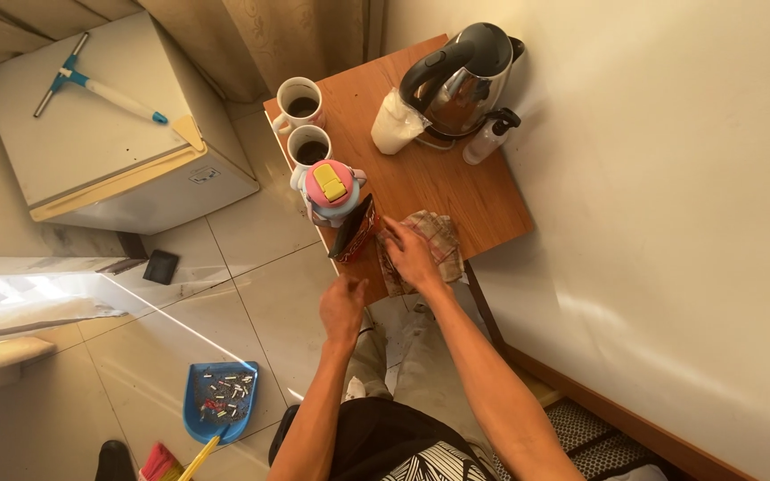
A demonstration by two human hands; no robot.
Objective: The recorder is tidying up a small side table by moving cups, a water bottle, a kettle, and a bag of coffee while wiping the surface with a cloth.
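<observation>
My right hand [410,252] lies flat on a crumpled patterned cloth [438,242] at the near end of a small wooden table [483,200]. My left hand [342,307] hangs loosely curled just off the table's near edge and holds nothing. A dark red pouch [355,230] stands on edge between my hands and a pink and blue bottle with a yellow lid [331,187]. Two white mugs of dark liquid [300,102] [310,147] stand along the table's left edge.
A steel electric kettle [461,80] with a white bag [396,125] and a small bottle [485,142] sits at the table's far end by the wall. A white mini fridge [100,134] carries a squeegee [91,82]. A blue dustpan [221,401] with debris lies on the tiled floor.
</observation>
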